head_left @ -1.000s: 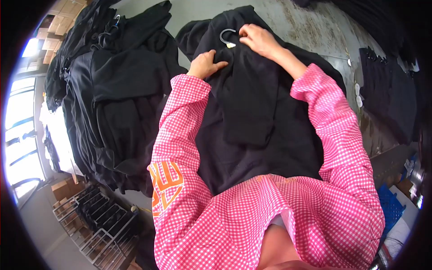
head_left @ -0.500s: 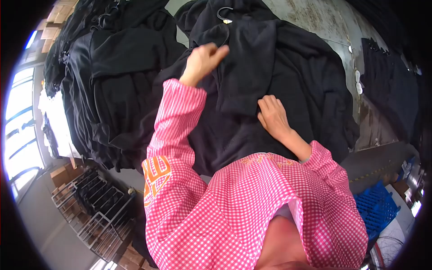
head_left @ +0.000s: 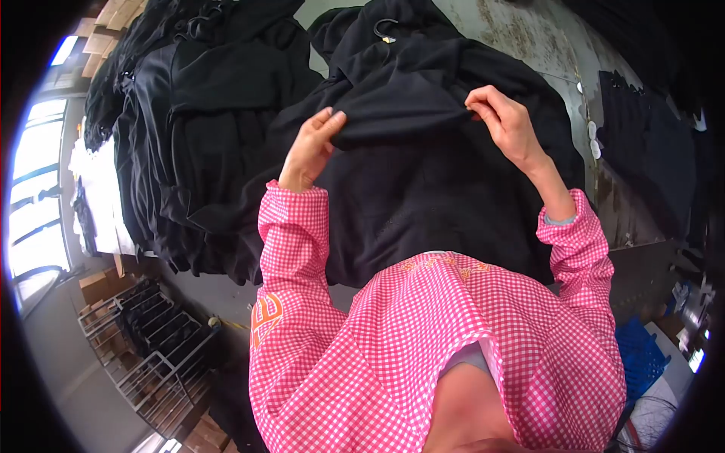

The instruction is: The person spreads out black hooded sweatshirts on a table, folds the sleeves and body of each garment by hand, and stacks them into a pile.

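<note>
A black sweatshirt [head_left: 423,196] lies spread on the table in front of me, with the dark hook of a hanger [head_left: 386,30] showing at its top. My left hand [head_left: 308,145] pinches the left end of a raised fold of its cloth between thumb and fingers. At the other end of that fold, my right hand [head_left: 504,124] grips the edge between thumb and forefinger. The fold is stretched between both hands, below the hook. Its underside is in shadow, and the rest of the hanger is hidden.
A large heap of black garments [head_left: 211,136] lies to the left. More dark clothing [head_left: 642,143] is on the right, beyond the worn grey tabletop [head_left: 521,38]. A metal rack [head_left: 151,355] stands at lower left, and a blue plastic crate [head_left: 642,359] at lower right.
My right hand has moved up and right, and my left hand slightly down and left. The cloth panel that hung downward is now lifted and drawn out sideways between them.
</note>
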A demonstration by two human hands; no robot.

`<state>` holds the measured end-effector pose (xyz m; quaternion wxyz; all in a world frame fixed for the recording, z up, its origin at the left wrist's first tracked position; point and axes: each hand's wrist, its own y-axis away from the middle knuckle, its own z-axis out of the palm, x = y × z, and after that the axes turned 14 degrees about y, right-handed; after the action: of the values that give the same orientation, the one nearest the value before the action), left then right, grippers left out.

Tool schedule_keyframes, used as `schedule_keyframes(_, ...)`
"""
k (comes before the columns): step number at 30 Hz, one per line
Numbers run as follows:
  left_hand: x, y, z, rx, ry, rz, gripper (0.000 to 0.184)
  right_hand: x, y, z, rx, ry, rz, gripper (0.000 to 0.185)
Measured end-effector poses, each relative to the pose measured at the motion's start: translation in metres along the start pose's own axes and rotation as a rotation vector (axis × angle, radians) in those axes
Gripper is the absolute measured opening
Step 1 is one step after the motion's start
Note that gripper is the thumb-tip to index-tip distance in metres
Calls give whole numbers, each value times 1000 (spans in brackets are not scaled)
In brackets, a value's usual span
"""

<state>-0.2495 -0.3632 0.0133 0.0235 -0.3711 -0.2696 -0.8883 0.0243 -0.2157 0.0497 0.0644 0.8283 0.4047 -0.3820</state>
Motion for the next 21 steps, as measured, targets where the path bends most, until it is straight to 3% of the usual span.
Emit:
schedule_keyframes(2,-15,6,-21,-112,-239,-79,8,12,13,1,-68,69,-37,6)
schedule_keyframes(5,-46,-9,-46,-129,-461,3,11,39,37,11,-267,270,-130,6)
schedule_keyframes(8,-48,-31,-42,-149,-681,82,15,54,30,9,-166,323,-120,9)
schedule_keyframes(10,-20,-55,-16,108,-696,148,14,67,8,2,-218,105,418,13)
schedule_keyframes(12,-29,-93,-22,223,-850,517,22,95,-7,8,-186,127,476,16)
schedule_keyframes(13,-28,-108,-22,222,-847,519,22,101,-18,11,-185,130,474,16)
schedule_keyframes(15,-28,-132,-23,446,-1456,1251,25,113,-40,19,155,495,155,21)
schedule_keyframes(16,-29,-140,-27,447,-1452,1253,25,124,-48,22,155,498,153,21)
schedule_keyframes(20,-30,-154,-54,60,-1550,898,28,159,-58,40,273,1001,-226,29)
schedule_keyframes(21,-31,-150,-50,56,-1551,889,28,160,-56,39,266,999,-220,29)
